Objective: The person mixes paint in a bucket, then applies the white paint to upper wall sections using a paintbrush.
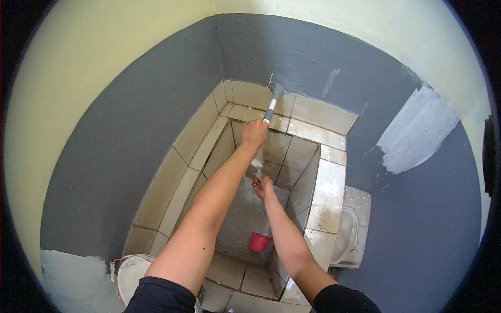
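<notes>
A grey pipe with white bands [271, 107] slants out from the far wall over a tiled basin [324, 201]. My left hand [254, 134] is closed around its near end, with the fingertips hidden from above. Lower down, inside the basin, my right hand [263, 187] has its fingers curled together. Just above those fingers is a small whitish, shiny patch [257, 164]; whether it is running water or a held object I cannot tell. Below my right hand, a red dipper [258, 242] rests on the basin's grey floor [235, 224], partly beside my right forearm.
To the right of the basin lies a pale squat toilet [358, 237]. A white bucket [130, 274] with a whitish inside stands at lower left, partly behind my left arm. The grey-painted walls [141, 120] enclose the basin closely, with a white patch [417, 130] at right.
</notes>
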